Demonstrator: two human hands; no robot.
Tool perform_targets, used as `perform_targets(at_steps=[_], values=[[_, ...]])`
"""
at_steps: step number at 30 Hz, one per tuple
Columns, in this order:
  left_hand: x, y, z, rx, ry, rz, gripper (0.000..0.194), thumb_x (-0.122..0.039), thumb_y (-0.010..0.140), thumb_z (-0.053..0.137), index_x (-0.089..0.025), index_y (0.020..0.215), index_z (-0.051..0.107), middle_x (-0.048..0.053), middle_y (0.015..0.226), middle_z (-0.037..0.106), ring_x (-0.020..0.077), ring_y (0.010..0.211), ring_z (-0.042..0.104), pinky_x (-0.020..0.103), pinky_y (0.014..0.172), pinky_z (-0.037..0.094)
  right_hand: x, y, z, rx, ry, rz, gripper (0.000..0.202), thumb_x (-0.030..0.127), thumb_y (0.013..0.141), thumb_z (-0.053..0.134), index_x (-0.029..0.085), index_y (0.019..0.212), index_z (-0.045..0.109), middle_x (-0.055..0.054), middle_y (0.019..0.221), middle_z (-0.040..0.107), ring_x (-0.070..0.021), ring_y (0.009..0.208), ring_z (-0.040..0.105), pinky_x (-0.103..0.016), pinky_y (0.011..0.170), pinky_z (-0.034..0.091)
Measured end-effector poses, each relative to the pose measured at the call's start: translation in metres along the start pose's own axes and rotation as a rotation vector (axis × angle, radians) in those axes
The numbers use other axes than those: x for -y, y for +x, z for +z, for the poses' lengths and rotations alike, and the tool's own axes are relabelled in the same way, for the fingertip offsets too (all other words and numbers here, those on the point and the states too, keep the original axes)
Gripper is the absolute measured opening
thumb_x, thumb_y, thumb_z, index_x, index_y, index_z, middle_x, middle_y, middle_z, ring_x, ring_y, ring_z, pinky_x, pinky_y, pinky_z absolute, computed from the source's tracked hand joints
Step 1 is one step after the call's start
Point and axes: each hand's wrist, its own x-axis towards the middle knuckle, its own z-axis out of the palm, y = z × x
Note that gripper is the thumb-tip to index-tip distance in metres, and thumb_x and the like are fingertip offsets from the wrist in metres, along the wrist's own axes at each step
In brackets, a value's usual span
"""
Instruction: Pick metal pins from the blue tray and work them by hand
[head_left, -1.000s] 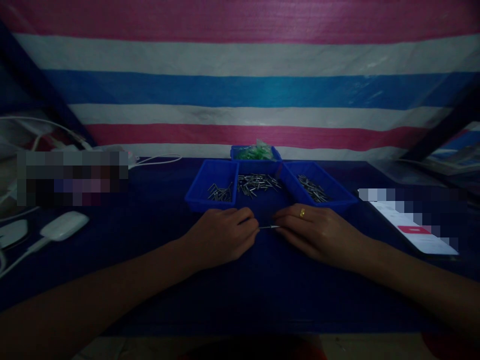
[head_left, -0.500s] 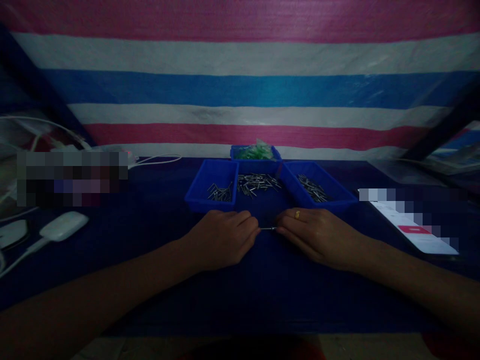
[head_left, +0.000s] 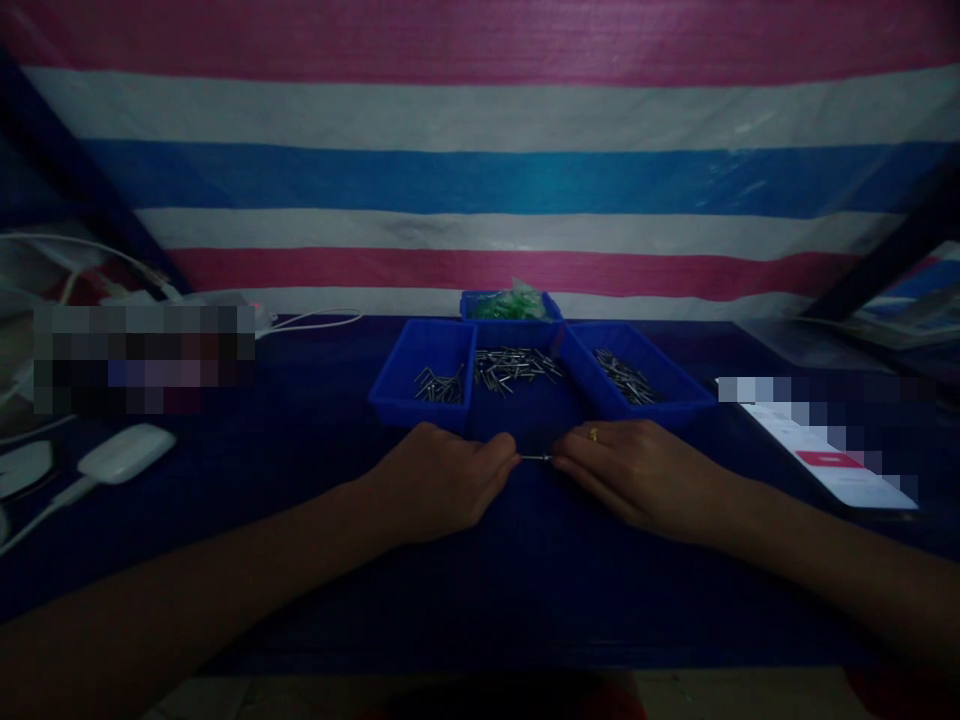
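A thin metal pin [head_left: 535, 457] with a small thicker part near its right end spans the gap between my two hands. Its left end is pinched in the closed fingers of my left hand [head_left: 442, 482]. The fingers of my right hand [head_left: 637, 468], with a gold ring on one of them, close on its other end. Both ends are hidden by the fingertips. Beyond the hands, a heap of similar metal pins [head_left: 517, 366] lies on the dark blue table [head_left: 525, 590].
A left blue bin [head_left: 386, 385] and a right blue bin [head_left: 675, 385] hold metal pieces. Behind them, a back blue bin [head_left: 514, 328] contains green items in clear plastic [head_left: 510, 302]. A lit phone [head_left: 832, 455] lies at right; a white charger [head_left: 127, 453] and cables are at left.
The fingers of my left hand have shifted slightly around the pin's end. My right hand has hardly moved, and the pin stays between both hands.
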Motion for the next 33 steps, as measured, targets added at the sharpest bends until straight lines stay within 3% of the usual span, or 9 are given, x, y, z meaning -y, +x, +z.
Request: perform_targets(at_steps=[11,33], values=[[0.0002,-0.0001,-0.0011,-0.043,0.024,0.021,0.023,-0.028,0.091,0.027,-0.018,0.078,0.043,-0.004,0.051,0.055,0.0118,0.042,0.053,0.020,0.038,0.024,-0.0012,-0.0039,0.0007,-0.006,-0.082,-0.026,0.032,0.029,0.094,0.026,0.015,0.087,0.054,0.003,0.052,0.053,-0.0081,0.041,0.045,-0.023,0.042,0.027],[0.0018,-0.0005,0.0014,-0.042,0.019,0.052,0.021,-0.027,0.090,0.033,-0.018,0.081,0.050,-0.003,0.061,0.061,0.0118,0.054,0.059,0.021,0.043,0.034,-0.0011,-0.0055,0.0023,-0.066,-0.080,-0.012,0.024,0.028,0.092,0.032,0.015,0.093,0.052,0.001,0.059,0.057,-0.0089,0.048,0.052,-0.021,0.045,0.033]])
